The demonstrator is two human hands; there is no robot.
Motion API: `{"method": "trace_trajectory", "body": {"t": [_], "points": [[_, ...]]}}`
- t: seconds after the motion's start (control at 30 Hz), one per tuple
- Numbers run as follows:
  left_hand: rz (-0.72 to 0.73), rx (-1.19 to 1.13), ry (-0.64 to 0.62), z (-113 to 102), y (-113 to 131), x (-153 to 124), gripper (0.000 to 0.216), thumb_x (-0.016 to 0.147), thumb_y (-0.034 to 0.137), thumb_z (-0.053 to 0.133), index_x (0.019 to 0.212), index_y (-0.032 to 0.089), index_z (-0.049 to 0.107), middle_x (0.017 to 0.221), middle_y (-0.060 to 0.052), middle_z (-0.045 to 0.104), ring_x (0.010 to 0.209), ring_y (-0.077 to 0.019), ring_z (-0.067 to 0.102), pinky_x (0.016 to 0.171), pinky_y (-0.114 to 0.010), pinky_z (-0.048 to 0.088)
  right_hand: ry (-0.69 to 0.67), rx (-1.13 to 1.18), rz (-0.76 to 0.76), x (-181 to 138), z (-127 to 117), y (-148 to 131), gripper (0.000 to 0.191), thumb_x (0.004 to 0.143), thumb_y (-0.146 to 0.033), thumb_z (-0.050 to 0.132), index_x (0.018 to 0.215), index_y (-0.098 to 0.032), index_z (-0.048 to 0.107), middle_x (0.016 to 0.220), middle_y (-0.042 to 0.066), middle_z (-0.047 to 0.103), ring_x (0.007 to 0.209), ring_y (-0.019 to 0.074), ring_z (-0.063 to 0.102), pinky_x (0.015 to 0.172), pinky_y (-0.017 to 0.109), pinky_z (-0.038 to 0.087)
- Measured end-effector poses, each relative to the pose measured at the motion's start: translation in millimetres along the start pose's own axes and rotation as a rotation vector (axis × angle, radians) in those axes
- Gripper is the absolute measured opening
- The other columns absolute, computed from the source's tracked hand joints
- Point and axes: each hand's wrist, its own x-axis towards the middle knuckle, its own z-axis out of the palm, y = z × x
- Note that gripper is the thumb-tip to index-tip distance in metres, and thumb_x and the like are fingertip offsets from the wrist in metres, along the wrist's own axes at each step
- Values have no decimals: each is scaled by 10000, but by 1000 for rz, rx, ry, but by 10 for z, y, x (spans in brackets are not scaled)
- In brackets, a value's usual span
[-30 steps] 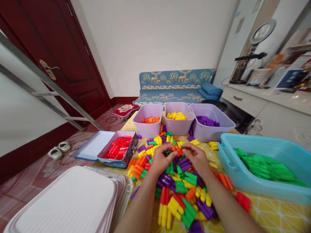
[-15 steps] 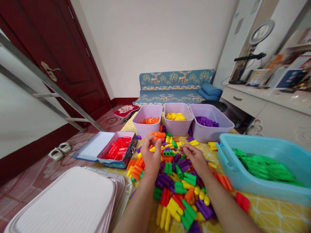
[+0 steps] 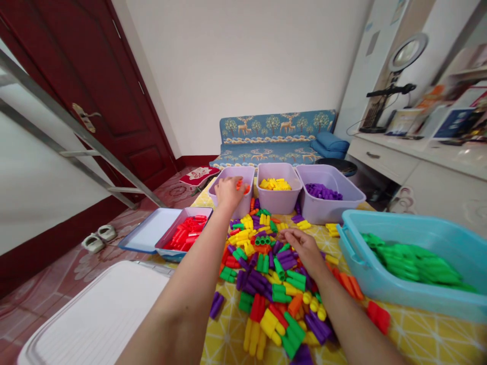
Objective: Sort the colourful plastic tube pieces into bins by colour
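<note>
My left hand (image 3: 227, 192) reaches out over the leftmost lilac bin (image 3: 249, 173), which holds orange pieces (image 3: 243, 186). Its fingers are curled above the orange pieces; whether they hold any I cannot see. My right hand (image 3: 302, 245) rests on the heap of mixed plastic tube pieces (image 3: 266, 274) on the yellow tablecloth, fingers bent and pinched at small pieces near the heap's far side. The heap has green, purple, yellow, orange and red pieces.
Two more lilac bins hold yellow pieces (image 3: 274, 183) and purple pieces (image 3: 321, 191). A blue tin (image 3: 182, 234) at left holds red pieces. A turquoise tub (image 3: 384, 284) at right holds green ones. A white lid (image 3: 95, 314) lies near left. Sofa, door and ladder stand beyond.
My left hand lifted orange pieces from the heap and carried them forward to the orange bin. My right hand stayed on the heap.
</note>
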Motion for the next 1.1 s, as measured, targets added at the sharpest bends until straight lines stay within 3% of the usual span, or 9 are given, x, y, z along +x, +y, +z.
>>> {"method": "trace_trajectory", "body": {"t": [0.1, 0.17, 0.27, 0.4, 0.53, 0.67, 0.87, 1.1], "points": [[93, -17, -22, 3, 10, -270, 309, 815, 304, 601, 1113, 256, 663, 1160, -86, 653, 1114, -279, 540, 923, -383, 413, -4, -24, -9, 8, -4, 19, 365, 813, -540, 590, 909, -205, 700, 916, 67, 724, 901, 257, 660, 857, 404, 501], [120, -84, -68, -13, 10, -569, 282, 842, 288, 553, 1095, 236, 668, 1101, -82, 679, 1048, -246, 586, 920, -346, 427, 9, -42, -21, 10, -2, 23, 365, 812, -540, 591, 903, -206, 703, 932, 67, 720, 917, 259, 654, 865, 405, 498], [-22, -69, -236, 20, -43, -1026, 290, 806, 235, 560, 1069, 216, 680, 1026, -95, 701, 948, -247, 636, 860, -342, 465, 26, -50, -28, 6, 4, 10, 369, 806, -547, 593, 883, -205, 707, 932, 62, 717, 922, 259, 651, 879, 405, 495], [-101, -1, -348, 154, -133, -1360, 416, 717, 173, 593, 1128, 167, 663, 1156, -150, 636, 1087, -287, 576, 939, -384, 443, 32, -58, -24, -2, 12, -18, 377, 805, -552, 587, 884, -203, 707, 919, 60, 716, 925, 258, 648, 890, 406, 488], [-49, -100, -395, 236, -160, -1379, 429, 681, 113, 569, 1083, 200, 694, 1135, -125, 639, 1103, -277, 560, 988, -407, 419, 34, -81, -16, -6, 6, -16, 373, 805, -550, 583, 883, -208, 711, 908, 55, 718, 915, 259, 646, 876, 403, 485], [9, -401, -410, 287, -185, -1364, 470, 639, 31, 536, 1043, 206, 702, 1081, -77, 680, 1060, -240, 587, 979, -401, 433, 17, -107, -22, -3, -6, -9, 359, 824, -524, 569, 902, -206, 717, 931, 55, 720, 933, 259, 641, 882, 399, 472], [-233, -1076, -414, 444, -147, -1428, 286, 765, 191, 587, 1033, 145, 675, 1041, -95, 712, 916, -196, 668, 815, -316, 530, 3, -188, -49, -4, -1, -60, 311, 827, -474, 579, 947, -223, 718, 992, 51, 719, 986, 258, 631, 918, 401, 447], [-278, -1153, -366, 505, -40, -1480, 243, 735, 259, 677, 947, 140, 692, 948, -85, 724, 864, -188, 666, 774, -288, 533, -103, -184, -71, -35, 4, -88, 378, 765, -422, 669, 1100, -246, 684, 1072, 42, 709, 995, 252, 637, 922, 412, 462]]}}
